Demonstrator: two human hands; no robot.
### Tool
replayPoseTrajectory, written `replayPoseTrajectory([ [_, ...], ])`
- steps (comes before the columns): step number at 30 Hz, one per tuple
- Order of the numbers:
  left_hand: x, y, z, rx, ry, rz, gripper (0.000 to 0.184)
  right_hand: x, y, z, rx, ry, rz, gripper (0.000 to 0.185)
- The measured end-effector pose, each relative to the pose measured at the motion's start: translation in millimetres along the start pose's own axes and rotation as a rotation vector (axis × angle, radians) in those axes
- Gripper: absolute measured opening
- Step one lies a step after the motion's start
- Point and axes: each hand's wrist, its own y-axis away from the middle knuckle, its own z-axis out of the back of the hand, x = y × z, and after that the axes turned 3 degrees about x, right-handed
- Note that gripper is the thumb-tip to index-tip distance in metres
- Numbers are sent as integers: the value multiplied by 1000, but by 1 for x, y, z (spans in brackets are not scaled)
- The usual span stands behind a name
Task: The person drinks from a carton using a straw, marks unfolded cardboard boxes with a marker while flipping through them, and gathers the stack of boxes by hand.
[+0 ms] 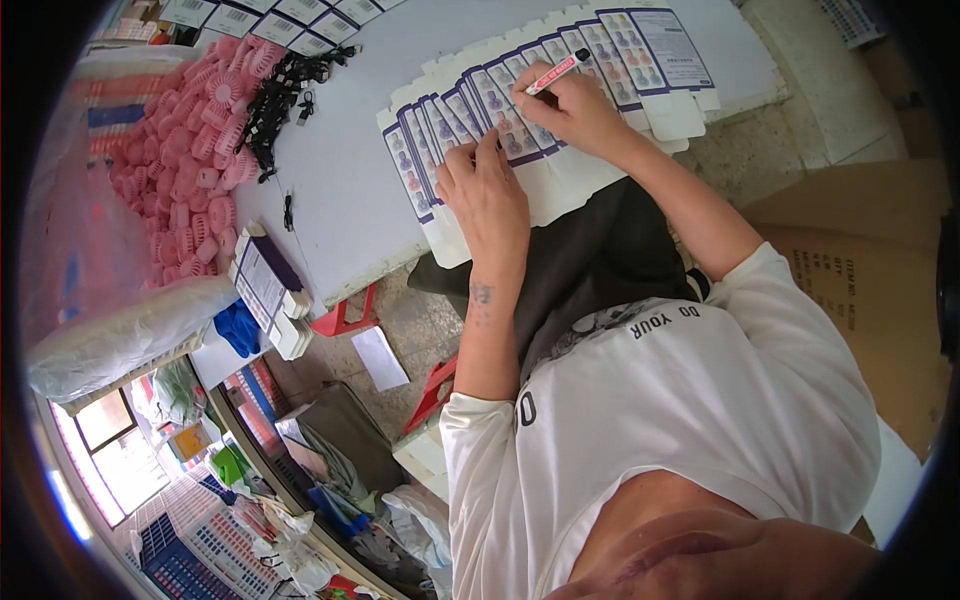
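Observation:
My right hand (575, 112) is closed around a marker pen (556, 72) with a white barrel, red lettering and a black end pointing up and away. The hand rests over a row of flat, unfolded cartons (625, 62), which overlap like a fan on the table. They are white with purple borders and printed pictures of small fans. The pen's writing tip is hidden by my fingers. My left hand (485, 195) lies on the near side of the cartons, its fingers apart and slightly bent, touching them and holding nothing that I can see.
Pink handheld fans (205, 130) are heaped at the left, beside a pile of black cables (280, 100). A stack of folded cartons (268, 285) stands at the table's left edge. White labelled boxes (290, 20) line the far side. A brown cardboard box (850, 280) is at the right.

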Motion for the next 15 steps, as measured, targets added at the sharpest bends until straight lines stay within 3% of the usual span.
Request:
replayPoseTrajectory([
  [15,0,-4,4,0,-24,-27,26,-10,0,0,4,-125,-64,10],
])
